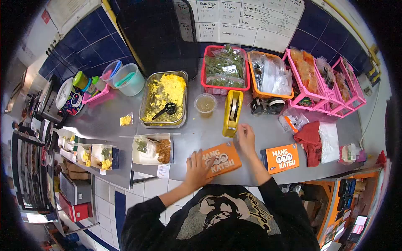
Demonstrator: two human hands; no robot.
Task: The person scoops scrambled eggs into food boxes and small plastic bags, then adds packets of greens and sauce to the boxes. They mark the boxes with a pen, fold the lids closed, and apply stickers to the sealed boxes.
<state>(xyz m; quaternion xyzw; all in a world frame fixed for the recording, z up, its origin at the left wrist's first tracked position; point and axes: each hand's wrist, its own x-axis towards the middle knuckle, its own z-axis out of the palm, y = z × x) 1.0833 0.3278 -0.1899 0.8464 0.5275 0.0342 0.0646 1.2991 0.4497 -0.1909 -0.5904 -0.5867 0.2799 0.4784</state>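
My left hand (196,169) lies over the left end of an orange "Mang Katsu" box (226,157), its fingers spread on the lid. The box is closed and slightly turned on the steel counter. My right hand (247,140) is raised at the box's upper right, beside the front end of a yellow tape dispenser (233,115). Its fingers are drawn together; whatever is between them is too small to make out. A second closed orange box (280,159) sits right of my right forearm. Left of my left hand stands an open box (146,157) with brown food and green leaves.
Behind are a tray (144,121) of yellow scrambled egg with a black spoon (165,109), a lidded cup (205,103), and red (247,85), orange (272,96) and pink (299,102) baskets. More open food boxes (115,159) stand left. A red cloth (309,142) lies right.
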